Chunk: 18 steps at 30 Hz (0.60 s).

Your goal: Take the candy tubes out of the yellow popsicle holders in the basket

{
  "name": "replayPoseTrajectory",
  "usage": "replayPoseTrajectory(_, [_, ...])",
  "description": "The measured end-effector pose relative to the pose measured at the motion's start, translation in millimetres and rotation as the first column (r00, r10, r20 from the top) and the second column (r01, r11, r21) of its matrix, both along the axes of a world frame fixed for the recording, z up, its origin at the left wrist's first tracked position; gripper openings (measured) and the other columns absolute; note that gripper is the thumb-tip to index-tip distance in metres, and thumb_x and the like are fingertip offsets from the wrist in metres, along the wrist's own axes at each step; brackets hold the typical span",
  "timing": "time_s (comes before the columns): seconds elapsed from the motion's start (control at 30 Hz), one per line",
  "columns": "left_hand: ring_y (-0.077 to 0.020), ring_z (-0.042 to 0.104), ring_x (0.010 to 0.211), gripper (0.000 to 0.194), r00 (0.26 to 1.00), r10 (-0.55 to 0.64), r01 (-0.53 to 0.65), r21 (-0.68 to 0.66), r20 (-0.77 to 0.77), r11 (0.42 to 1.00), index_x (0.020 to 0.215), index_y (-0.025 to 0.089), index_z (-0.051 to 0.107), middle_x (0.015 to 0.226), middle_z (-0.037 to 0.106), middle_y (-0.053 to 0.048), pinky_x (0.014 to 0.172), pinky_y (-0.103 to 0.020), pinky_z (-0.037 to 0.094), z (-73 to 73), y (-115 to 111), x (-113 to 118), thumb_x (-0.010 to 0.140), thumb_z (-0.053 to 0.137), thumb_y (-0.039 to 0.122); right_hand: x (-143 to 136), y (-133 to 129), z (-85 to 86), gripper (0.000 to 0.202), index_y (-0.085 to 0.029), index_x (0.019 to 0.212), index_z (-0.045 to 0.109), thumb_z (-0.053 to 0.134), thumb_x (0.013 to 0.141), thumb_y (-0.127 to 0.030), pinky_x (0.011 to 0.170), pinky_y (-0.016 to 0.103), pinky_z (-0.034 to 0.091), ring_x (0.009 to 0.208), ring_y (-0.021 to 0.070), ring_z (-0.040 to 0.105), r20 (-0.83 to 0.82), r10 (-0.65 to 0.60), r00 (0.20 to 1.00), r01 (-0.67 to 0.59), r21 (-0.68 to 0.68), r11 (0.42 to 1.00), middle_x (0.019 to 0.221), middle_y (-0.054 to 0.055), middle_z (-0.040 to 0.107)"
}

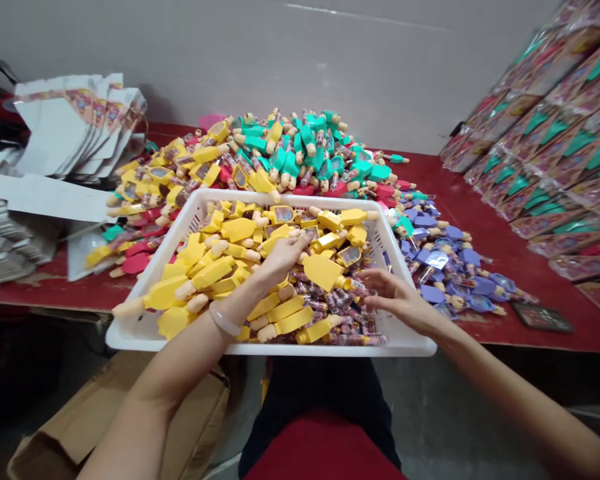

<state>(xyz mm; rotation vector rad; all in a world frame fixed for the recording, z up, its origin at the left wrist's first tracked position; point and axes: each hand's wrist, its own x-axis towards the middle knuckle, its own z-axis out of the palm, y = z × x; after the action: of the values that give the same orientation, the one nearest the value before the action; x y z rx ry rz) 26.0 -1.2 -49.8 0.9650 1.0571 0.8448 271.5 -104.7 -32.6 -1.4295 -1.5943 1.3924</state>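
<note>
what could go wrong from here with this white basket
The yellow piece poking over the left rim of the white basket could get knocked out. The basket also seems to jut past the front edge of the red table, so pressing on its near side might tip it.

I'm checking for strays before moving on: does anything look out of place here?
Yes. One yellow toy pokes its peach-coloured end over the left rim of the white basket, unlike most of the contents. Behind, a yellow piece sits among teal pieces, breaking their colour group.
</note>
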Motion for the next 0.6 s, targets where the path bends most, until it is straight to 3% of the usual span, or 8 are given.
replayPoseTrajectory(0.07, [-0.0069, 0.046, 0.042, 0.05, 0.999, 0.023, -0.02, 0.072, -0.036, 0.997, 0.065, 0.013, 0.056, 0.05, 0.051, 0.002, 0.044, -0.018, 0.037, -5.6, -3, 5, 0.083, 0.062, 0.059, -11, -11, -7.5, 0.051, -0.023, 0.127, 0.047, 0.063, 0.08, -0.039, 0.069, 0.033, 0.054, 0.083, 0.0188, 0.063, 0.01, -0.021, 1.0, 0.021, 0.047, 0.999, 0.11, 0.006, 0.061])
replayPoseTrajectory(0.13, [-0.0089, 0.053, 0.049, 0.05, 0.998, -0.001, 0.007, 0.092, -0.055, 0.996, 0.069, 0.013, 0.056, 0.058, 0.057, 0.0, 0.048, -0.02, 0.042, -7.9, -5, 7, 0.079, 0.065, 0.062, -20, -17, -17.0, 0.048, -0.023, 0.13, 0.044, 0.056, 0.085, -0.035, 0.064, 0.032, 0.051, 0.073, 0.0171, 0.061, 0.104, -0.043, 0.994, 0.032, 0.108, 0.994, 0.1, 0.004, 0.062])
replayPoseTrajectory(0.23, [-0.0118, 0.058, 0.054, 0.05, 0.971, -0.202, 0.214, 0.093, -0.123, 0.972, 0.082, 0.013, 0.061, 0.069, 0.063, -0.003, 0.051, -0.022, 0.045, -4.3, -10, 5, 0.073, 0.07, 0.061, -25, -19, -25.8, 0.039, -0.021, 0.121, 0.044, 0.05, 0.083, -0.024, 0.064, 0.03, 0.046, 0.068, 0.0162, 0.058, 0.322, -0.146, 0.936, 0.061, 0.259, 0.964, 0.089, 0.002, 0.062])
replayPoseTrajectory(0.37, [-0.01, 0.051, 0.048, 0.058, 0.814, -0.479, 0.533, 0.093, -0.329, 0.841, 0.114, 0.014, 0.062, 0.063, 0.059, 0.002, 0.047, -0.021, 0.036, 4.4, -20, 2, 0.07, 0.077, 0.048, -17, -15, -28.9, 0.027, -0.021, 0.106, 0.046, 0.048, 0.079, -0.023, 0.063, 0.029, 0.041, 0.069, 0.0184, 0.059, 0.499, -0.267, 0.824, 0.078, 0.368, 0.927, 0.083, 0.002, 0.062])
replayPoseTrajectory(0.43, [-0.0113, 0.054, 0.055, 0.055, 0.747, -0.534, 0.617, 0.112, -0.395, 0.779, 0.114, 0.014, 0.062, 0.067, 0.06, 0.002, 0.05, -0.021, 0.037, 5.8, -25, 3, 0.07, 0.078, 0.044, -10, -14, -30.2, 0.019, -0.021, 0.098, 0.047, 0.048, 0.079, -0.026, 0.06, 0.028, 0.038, 0.066, 0.0194, 0.058, 0.575, -0.261, 0.775, 0.05, 0.357, 0.933, 0.078, 0.003, 0.062])
replayPoseTrajectory(0.5, [-0.0135, 0.058, 0.064, 0.048, 0.747, -0.536, 0.626, 0.144, -0.393, 0.767, 0.108, 0.015, 0.059, 0.076, 0.063, 0.0, 0.055, -0.022, 0.04, 5.2, -28, 3, 0.071, 0.076, 0.042, -5, -14, -31.4, 0.013, -0.022, 0.089, 0.048, 0.048, 0.081, -0.032, 0.057, 0.027, 0.034, 0.064, 0.0199, 0.057, 0.639, -0.261, 0.723, 0.027, 0.352, 0.936, 0.074, 0.003, 0.062])
replayPoseTrajectory(0.6, [-0.0134, 0.057, 0.067, 0.044, 0.794, -0.505, 0.58, 0.172, -0.339, 0.796, 0.102, 0.017, 0.053, 0.079, 0.06, 0.001, 0.056, -0.022, 0.042, 4.3, -29, 4, 0.072, 0.074, 0.04, 2, -15, -31.8, 0.017, -0.022, 0.077, 0.048, 0.047, 0.084, -0.038, 0.057, 0.028, 0.032, 0.064, 0.0204, 0.058, 0.705, -0.261, 0.659, -0.004, 0.35, 0.937, 0.07, 0.005, 0.063])
